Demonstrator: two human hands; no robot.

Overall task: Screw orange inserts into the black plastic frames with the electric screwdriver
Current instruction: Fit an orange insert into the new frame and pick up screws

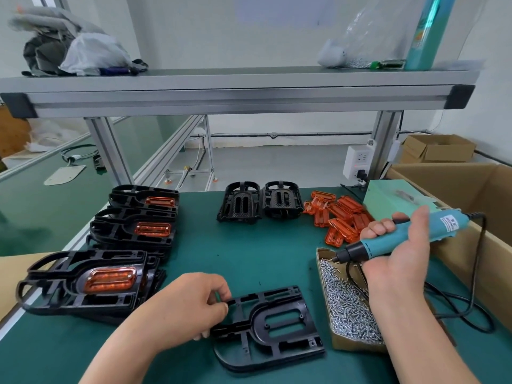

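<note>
The person's left grip (191,303) was clenched on the near-left edge of a bare black plastic frame (259,328), fingers curled over the rim and pinching it. That frame lay flat on the green desk (249,259) in front of the person. Its oval opening was unfilled.

The right grip (399,250) was grasping the teal electric screwdriver (448,220), palm turned upward and fingers wrapped round the body. The tool was tilted, its black nose pointing down and left over the far corner of a shallow cardboard tray (357,346). The tray was filled with small silver screws (343,297) and sat just right of the bare frame. The tool's black cord (476,273) looped down onto the desk to the right of the tray.

A loose heap of orange inserts (340,217) lay beyond the tray, near the right grip. Just left of the heap stood two stacks of black frames (260,202) at the back of the desk.

Along the left side lay three stacks of fitted frames, each top one showing an orange insert seated in it: a near stack (83,281), a middle stack (135,231) and a far stack (146,199).

An open cardboard box (471,184) stood at the right edge. An aluminium shelf (238,90) ran overhead, and a white socket block (357,162) was mounted by its right post.
</note>
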